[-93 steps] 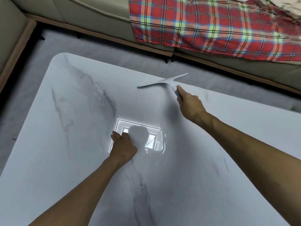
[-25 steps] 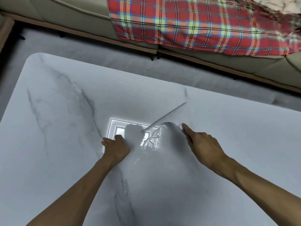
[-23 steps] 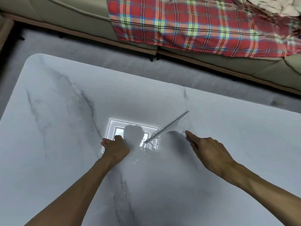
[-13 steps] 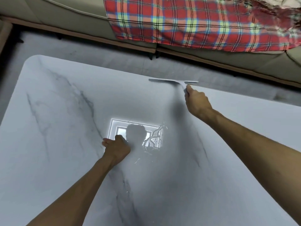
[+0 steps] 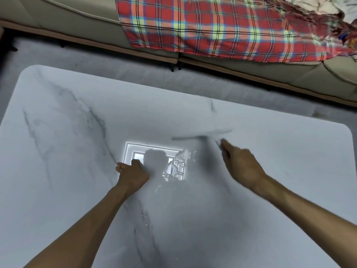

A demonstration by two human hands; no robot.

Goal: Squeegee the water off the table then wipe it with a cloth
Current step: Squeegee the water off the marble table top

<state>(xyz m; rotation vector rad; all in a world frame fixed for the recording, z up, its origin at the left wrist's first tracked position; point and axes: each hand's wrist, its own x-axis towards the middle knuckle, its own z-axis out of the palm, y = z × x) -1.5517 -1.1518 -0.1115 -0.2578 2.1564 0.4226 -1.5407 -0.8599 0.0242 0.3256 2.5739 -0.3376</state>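
Observation:
A white marble-look table [image 5: 67,132] fills the view. Water [image 5: 177,165] lies in a patch at its middle, shining in a reflected ceiling light. My right hand [image 5: 241,167] grips the handle of a grey squeegee [image 5: 201,135], blurred by motion, whose blade lies across the table just beyond the water. My left hand [image 5: 133,174] rests on the table left of the water with its fingers curled under; I cannot see whether it holds anything. No cloth shows on the table.
A beige sofa [image 5: 77,22] runs along the far side, with a red plaid blanket [image 5: 222,26] draped over it. Grey floor [image 5: 135,70] separates the sofa from the table's far edge.
My right hand has pulled the squeegee from the table's far edge back toward me, to just beyond the water patch. My left hand has stayed in place.

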